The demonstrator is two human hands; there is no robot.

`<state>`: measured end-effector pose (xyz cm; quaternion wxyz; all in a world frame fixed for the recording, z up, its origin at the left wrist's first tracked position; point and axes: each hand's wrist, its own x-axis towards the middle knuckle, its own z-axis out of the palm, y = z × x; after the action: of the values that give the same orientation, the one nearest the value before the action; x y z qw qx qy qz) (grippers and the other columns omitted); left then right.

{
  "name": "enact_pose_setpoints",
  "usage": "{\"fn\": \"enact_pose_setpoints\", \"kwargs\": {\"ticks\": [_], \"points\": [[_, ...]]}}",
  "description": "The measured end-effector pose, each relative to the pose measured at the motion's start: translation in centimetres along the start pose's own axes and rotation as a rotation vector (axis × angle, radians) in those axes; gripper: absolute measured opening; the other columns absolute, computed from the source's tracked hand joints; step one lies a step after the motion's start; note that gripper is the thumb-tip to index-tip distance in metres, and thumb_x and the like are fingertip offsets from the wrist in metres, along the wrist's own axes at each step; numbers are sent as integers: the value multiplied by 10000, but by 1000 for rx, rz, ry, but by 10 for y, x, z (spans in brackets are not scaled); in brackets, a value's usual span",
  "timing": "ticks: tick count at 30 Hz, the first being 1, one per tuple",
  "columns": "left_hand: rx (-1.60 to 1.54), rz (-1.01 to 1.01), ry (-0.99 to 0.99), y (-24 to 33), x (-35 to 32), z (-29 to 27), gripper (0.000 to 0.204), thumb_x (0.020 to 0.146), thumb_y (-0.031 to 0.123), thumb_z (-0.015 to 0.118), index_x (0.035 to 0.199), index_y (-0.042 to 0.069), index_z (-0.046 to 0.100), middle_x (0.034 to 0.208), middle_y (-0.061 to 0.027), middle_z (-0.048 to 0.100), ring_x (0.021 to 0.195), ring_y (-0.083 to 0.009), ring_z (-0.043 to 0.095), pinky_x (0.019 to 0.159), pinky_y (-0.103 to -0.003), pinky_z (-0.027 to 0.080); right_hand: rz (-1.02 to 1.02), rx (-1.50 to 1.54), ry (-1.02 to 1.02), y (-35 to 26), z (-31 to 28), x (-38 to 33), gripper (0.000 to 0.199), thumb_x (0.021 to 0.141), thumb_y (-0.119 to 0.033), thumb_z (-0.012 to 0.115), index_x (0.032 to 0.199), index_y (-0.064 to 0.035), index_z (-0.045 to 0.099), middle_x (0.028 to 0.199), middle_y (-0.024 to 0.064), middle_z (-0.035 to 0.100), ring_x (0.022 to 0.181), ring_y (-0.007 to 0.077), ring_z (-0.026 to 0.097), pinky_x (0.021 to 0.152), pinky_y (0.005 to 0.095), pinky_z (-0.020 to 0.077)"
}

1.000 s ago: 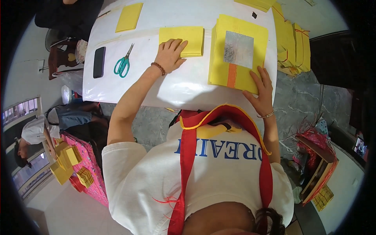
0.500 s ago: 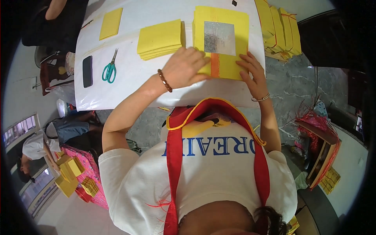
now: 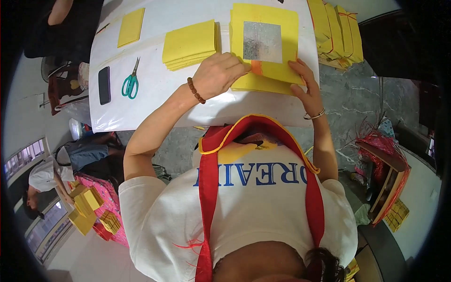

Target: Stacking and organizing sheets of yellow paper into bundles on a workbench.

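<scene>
On the table in front of me lies a stack of yellow paper sheets (image 3: 272, 87). Its top sheet (image 3: 289, 42) carries a silver foil square (image 3: 262, 41) and an orange band. My left hand (image 3: 218, 75) is pinched on the near left edge of this top sheet, which is raised a little off the stack. At the stack's right edge rests my right hand (image 3: 307, 87), thumb and fingers apart, touching the paper. To the left of the stack is a pile of folded yellow paper (image 3: 190, 43), just beyond my left wrist.
Green-handled scissors (image 3: 130, 84) and a dark phone (image 3: 104, 85) lie on the white-covered table (image 3: 155, 101), left. A smaller yellow pile (image 3: 131, 27) is farther back. Tied yellow bundles (image 3: 340, 33) stand past the right edge. Another person's arm (image 3: 61, 11) shows at far left.
The near edge of the top sheet has come up from the stack, showing yellow paper beneath. My left fingers have closed on that edge; my right hand stays by the right side.
</scene>
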<state>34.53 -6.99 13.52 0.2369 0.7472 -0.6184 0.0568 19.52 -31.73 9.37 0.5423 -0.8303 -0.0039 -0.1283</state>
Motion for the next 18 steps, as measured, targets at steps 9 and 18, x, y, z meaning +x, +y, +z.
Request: {"fn": "enact_pose_setpoints", "kwargs": {"ticks": [9, 18], "points": [[189, 71, -16, 11, -14, 7, 342, 718, 99, 610, 1058, 67, 618, 970, -49, 591, 873, -196, 549, 695, -302, 429, -15, -39, -17, 2, 5, -2, 529, 736, -214, 706, 1226, -93, 548, 1369, 103, 418, 1331, 284, 281, 1083, 394, 239], [217, 64, -27, 18, -17, 9, 346, 730, 113, 602, 1072, 56, 609, 974, -57, 586, 888, -207, 543, 735, -313, 430, -60, -173, -76, 8, 1, -3, 559, 697, -262, 735, 1207, -103, 568, 1396, 97, 395, 1346, 310, 258, 1089, 415, 223]]}}
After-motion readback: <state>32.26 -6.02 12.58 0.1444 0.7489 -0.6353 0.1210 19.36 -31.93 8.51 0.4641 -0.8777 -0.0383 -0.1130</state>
